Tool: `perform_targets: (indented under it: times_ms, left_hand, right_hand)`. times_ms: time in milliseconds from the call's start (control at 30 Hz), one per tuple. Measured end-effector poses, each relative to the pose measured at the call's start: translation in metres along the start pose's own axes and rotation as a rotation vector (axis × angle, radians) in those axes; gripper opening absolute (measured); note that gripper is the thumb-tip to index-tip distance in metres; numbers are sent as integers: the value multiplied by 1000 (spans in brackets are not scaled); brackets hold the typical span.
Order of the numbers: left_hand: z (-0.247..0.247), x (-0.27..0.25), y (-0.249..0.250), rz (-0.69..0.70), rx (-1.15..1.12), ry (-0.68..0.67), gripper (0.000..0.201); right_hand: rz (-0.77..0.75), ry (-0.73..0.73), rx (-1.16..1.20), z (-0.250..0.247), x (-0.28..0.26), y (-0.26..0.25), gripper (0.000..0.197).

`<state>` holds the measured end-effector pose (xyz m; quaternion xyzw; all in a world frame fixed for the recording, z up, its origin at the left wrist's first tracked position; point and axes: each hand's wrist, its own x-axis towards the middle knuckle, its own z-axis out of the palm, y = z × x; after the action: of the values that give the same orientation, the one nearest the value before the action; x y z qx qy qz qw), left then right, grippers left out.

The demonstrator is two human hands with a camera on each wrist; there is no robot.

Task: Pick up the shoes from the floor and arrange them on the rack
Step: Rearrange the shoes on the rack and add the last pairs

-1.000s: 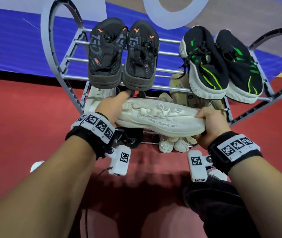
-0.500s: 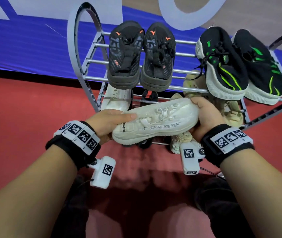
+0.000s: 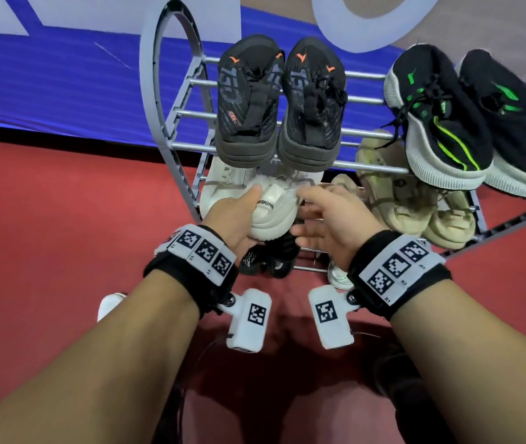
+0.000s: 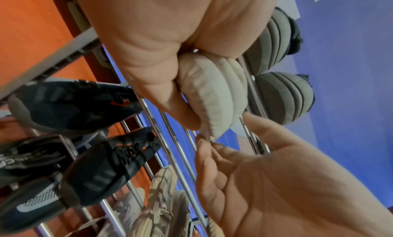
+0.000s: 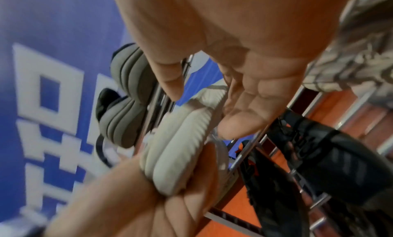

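Note:
My left hand (image 3: 239,216) grips the heel of a white sneaker (image 3: 276,211), toe pointing into the middle shelf of the grey metal rack (image 3: 191,145), beside another white sneaker (image 3: 223,184). The left wrist view shows my left hand's fingers (image 4: 165,92) curled round the ribbed heel (image 4: 214,96). My right hand (image 3: 328,219) hovers open just right of the heel, fingers spread, holding nothing. The right wrist view shows that open palm (image 5: 244,89) close to the white sole (image 5: 176,144).
Black-orange shoes (image 3: 280,107) and black-green shoes (image 3: 466,123) sit on the top shelf. Beige shoes (image 3: 415,200) fill the middle shelf's right side. Dark shoes (image 3: 268,257) lie on the lowest shelf. A white shoe (image 3: 109,304) remains on the red floor at left.
The white sneaker was held sideways by both hands; it has turned toe-first into the middle shelf. My right hand has let go and opened; the left keeps the heel.

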<state>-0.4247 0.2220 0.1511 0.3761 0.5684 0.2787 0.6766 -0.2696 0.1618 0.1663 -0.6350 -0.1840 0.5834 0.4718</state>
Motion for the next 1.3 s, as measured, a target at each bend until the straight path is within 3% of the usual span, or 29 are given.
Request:
perform_targets:
  times_ms: [133, 300, 467, 733, 867, 1100, 1300]
  left_hand:
    - [19, 0, -4, 11, 19, 15, 55]
    - [27, 2, -7, -28, -12, -73, 27]
    - [16, 7, -12, -52, 22, -106, 27]
    - [7, 10, -21, -54, -38, -166, 31]
    - [11, 13, -23, -64, -73, -128, 34]
    - [17, 13, -18, -61, -220, -115, 19]
    - [21, 15, -22, -84, -156, -106, 27]
  right_hand:
    - [-5, -52, -91, 4, 0, 5, 55]
    - [-40, -7, 41, 0, 11, 8, 46]
    - [-94, 39, 66, -1, 26, 16, 59]
    - [-135, 118, -26, 4, 42, 35, 43]
    - [-138, 174, -58, -1, 47, 41, 47]
    - [-166, 196, -38, -6, 50, 39, 43]
    - [-162, 181, -96, -8, 46, 41, 31]
